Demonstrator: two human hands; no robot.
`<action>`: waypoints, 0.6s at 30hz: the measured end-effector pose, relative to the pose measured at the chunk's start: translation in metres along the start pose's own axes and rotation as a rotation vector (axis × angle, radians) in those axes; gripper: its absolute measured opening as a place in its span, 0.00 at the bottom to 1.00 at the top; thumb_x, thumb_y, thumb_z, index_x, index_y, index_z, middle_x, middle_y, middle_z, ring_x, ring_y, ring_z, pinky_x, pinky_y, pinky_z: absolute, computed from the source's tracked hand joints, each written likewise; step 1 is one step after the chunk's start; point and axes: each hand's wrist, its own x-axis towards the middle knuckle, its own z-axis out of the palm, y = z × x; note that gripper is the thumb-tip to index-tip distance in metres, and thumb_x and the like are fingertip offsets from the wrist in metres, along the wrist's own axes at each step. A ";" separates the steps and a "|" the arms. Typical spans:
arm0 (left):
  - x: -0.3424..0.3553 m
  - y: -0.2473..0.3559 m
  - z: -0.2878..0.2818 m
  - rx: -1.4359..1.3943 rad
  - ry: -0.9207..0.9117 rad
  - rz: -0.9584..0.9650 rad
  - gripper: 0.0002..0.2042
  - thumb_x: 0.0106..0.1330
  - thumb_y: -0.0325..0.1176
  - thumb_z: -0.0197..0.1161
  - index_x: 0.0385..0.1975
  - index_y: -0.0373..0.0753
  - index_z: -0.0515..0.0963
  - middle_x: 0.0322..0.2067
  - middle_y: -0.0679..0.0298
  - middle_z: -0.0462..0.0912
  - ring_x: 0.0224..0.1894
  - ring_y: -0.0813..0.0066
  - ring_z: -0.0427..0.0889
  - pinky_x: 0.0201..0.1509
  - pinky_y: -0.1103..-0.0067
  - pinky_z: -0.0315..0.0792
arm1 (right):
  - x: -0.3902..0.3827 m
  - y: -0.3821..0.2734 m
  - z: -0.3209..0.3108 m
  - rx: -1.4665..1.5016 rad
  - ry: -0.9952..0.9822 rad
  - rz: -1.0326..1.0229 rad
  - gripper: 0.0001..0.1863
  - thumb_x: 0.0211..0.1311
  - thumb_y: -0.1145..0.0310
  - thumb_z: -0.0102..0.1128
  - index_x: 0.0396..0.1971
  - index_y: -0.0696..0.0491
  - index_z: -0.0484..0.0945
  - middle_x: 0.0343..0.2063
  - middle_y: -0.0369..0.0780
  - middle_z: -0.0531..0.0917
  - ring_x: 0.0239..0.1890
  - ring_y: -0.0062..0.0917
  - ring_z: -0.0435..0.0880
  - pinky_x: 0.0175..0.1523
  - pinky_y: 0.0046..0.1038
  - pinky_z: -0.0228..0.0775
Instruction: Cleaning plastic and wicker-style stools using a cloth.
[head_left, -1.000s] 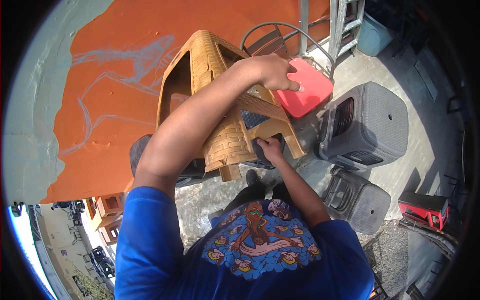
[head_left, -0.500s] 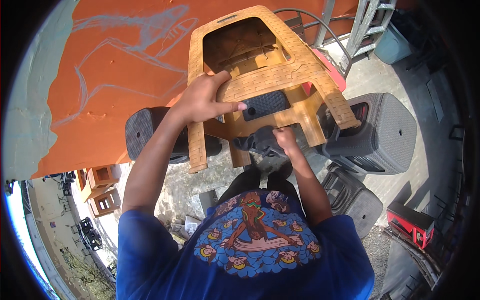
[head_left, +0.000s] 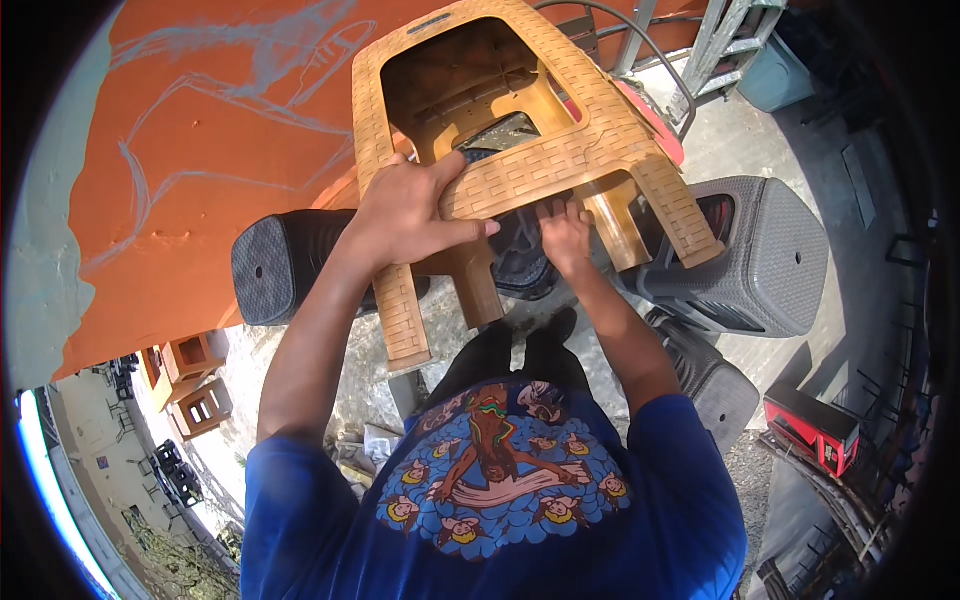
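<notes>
A yellow-brown plastic stool [head_left: 520,170] with a woven pattern and large openings is held tilted in front of me. My left hand [head_left: 415,215] is closed on its near edge, with the thumb lying across the woven face. Below that edge, between the stool's legs, my right hand [head_left: 566,240] has curled fingers, partly under the rim. A dark grey cloth [head_left: 518,232] appears beside those fingers, mostly in the stool's shade. Behind it, dark woven plastic shows beneath the stool, its full shape hidden.
Grey woven stools [head_left: 765,255] lie at the right, and a black one [head_left: 265,270] at the left. An orange wall [head_left: 220,130] stands at far left. A ladder [head_left: 735,45] and a blue bin [head_left: 775,75] are at far right. A red-and-black box [head_left: 812,430] sits at the right.
My right hand has gone up and away from me under the stool's rim with the cloth, which now shows less. The stool has tilted slightly, still in my left hand.
</notes>
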 end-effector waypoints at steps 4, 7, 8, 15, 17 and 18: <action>-0.005 -0.003 0.003 0.058 0.063 0.089 0.30 0.49 0.61 0.67 0.33 0.37 0.75 0.18 0.51 0.79 0.29 0.51 0.82 0.49 0.67 0.68 | 0.002 0.048 -0.014 -0.055 0.064 0.184 0.11 0.58 0.69 0.54 0.40 0.54 0.79 0.33 0.43 0.79 0.41 0.37 0.81 0.42 0.35 0.79; 0.014 0.013 0.006 -0.039 0.074 0.048 0.30 0.49 0.59 0.70 0.33 0.34 0.75 0.17 0.50 0.77 0.27 0.47 0.81 0.43 0.64 0.70 | -0.011 -0.019 0.000 0.149 0.065 0.101 0.12 0.56 0.70 0.56 0.40 0.55 0.78 0.33 0.45 0.80 0.41 0.38 0.81 0.39 0.34 0.81; 0.019 0.016 0.008 -0.025 0.037 0.056 0.31 0.50 0.61 0.68 0.34 0.34 0.74 0.17 0.50 0.77 0.28 0.47 0.81 0.44 0.63 0.69 | -0.015 -0.049 0.000 0.251 0.041 0.005 0.11 0.55 0.70 0.56 0.39 0.55 0.78 0.34 0.45 0.80 0.41 0.38 0.82 0.39 0.34 0.81; 0.017 0.015 0.011 0.079 0.000 0.050 0.30 0.50 0.62 0.66 0.33 0.35 0.74 0.15 0.52 0.77 0.27 0.51 0.81 0.43 0.67 0.67 | 0.000 -0.001 0.007 0.243 0.220 0.216 0.15 0.56 0.71 0.55 0.44 0.51 0.79 0.37 0.41 0.79 0.42 0.38 0.79 0.39 0.38 0.80; 0.015 0.020 0.007 0.027 0.015 0.058 0.30 0.51 0.62 0.67 0.32 0.35 0.74 0.14 0.53 0.76 0.26 0.52 0.81 0.42 0.68 0.67 | 0.007 0.054 0.022 0.120 0.083 0.483 0.17 0.57 0.68 0.58 0.47 0.53 0.79 0.42 0.43 0.79 0.44 0.42 0.79 0.40 0.38 0.79; 0.012 0.019 0.009 0.006 0.039 0.052 0.30 0.51 0.62 0.67 0.31 0.36 0.73 0.13 0.54 0.76 0.25 0.53 0.81 0.42 0.68 0.66 | 0.013 0.052 0.024 0.186 0.121 0.492 0.19 0.58 0.66 0.58 0.50 0.53 0.78 0.45 0.44 0.80 0.47 0.42 0.79 0.46 0.39 0.77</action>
